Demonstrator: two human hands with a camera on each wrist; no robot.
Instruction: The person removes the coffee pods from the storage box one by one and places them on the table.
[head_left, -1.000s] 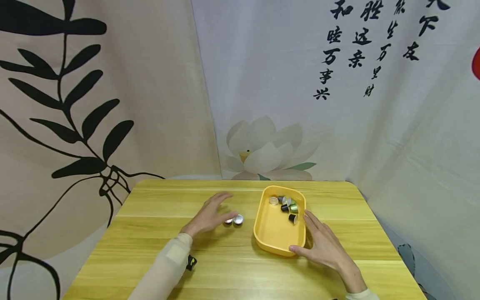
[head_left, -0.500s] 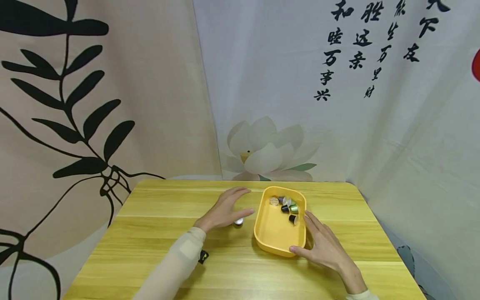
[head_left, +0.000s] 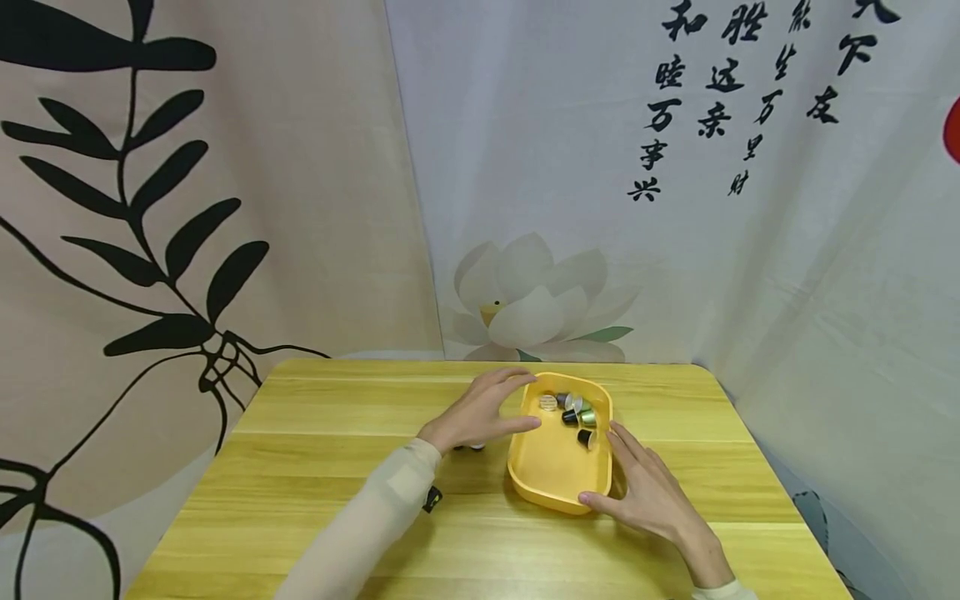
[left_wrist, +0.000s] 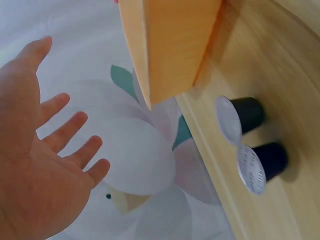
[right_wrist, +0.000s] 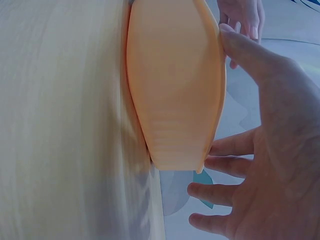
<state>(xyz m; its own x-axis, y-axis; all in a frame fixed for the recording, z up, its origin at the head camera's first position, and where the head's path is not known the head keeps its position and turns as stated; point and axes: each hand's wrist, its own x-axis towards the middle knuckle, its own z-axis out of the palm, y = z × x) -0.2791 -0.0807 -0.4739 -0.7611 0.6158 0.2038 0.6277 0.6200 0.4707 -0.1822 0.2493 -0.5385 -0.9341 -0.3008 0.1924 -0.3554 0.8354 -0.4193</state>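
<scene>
While the yellow tray [head_left: 557, 475] sits toward the right side of the tabletop [head_left: 315, 508] with its long axis running from the near edge toward the far edge, both hands are right up against it. Left hand [head_left: 483, 410] hovers at the tray's left rim near the far end, fingers spread and relaxed, thumb poking over the rim, holding nothing as far as I can see. Wrist view backs that up: open palm, fingers fanned. Right hand [head_left: 648, 493] lies flat along the tray's right rim, thumb touching the near right corner, fingers straight, steadying rather than gripping.

Inside, a cluster of capsules [head_left: 573, 412] is bunched at the far end. Two dark capsules [left_wrist: 252, 142] with silver foil lids lie on their sides on the tabletop just left of the tray, partly hidden under the left hand in the head view. So they're just below that hand, well apart from the right one.
</scene>
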